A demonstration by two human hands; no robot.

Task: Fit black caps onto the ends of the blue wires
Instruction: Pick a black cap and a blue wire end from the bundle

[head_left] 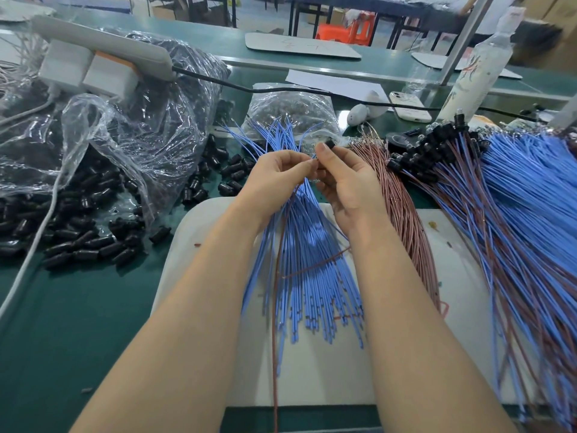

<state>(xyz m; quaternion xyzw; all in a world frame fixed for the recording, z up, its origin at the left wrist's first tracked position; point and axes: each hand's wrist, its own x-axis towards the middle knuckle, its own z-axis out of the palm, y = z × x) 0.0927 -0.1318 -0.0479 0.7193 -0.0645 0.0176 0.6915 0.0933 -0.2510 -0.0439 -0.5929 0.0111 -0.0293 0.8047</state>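
A loose fan of blue wires (309, 267) lies on a white board (315, 373) in front of me. My left hand (278, 173) pinches the end of a thin wire above the fan. My right hand (343, 179) holds a small black cap (330, 143) between thumb and fingertip, right beside the left fingertips. A brown wire (276, 307) hangs down from the hands. Many loose black caps (90, 232) lie on the green table at the left.
Clear plastic bags (150, 120) of black parts fill the back left, under a white power strip (103, 42). A brown wire bundle (402, 207) and a pile of capped blue-and-brown wires (512, 220) lie at the right. A phone (409, 106) and a spray bottle (477, 67) stand behind.
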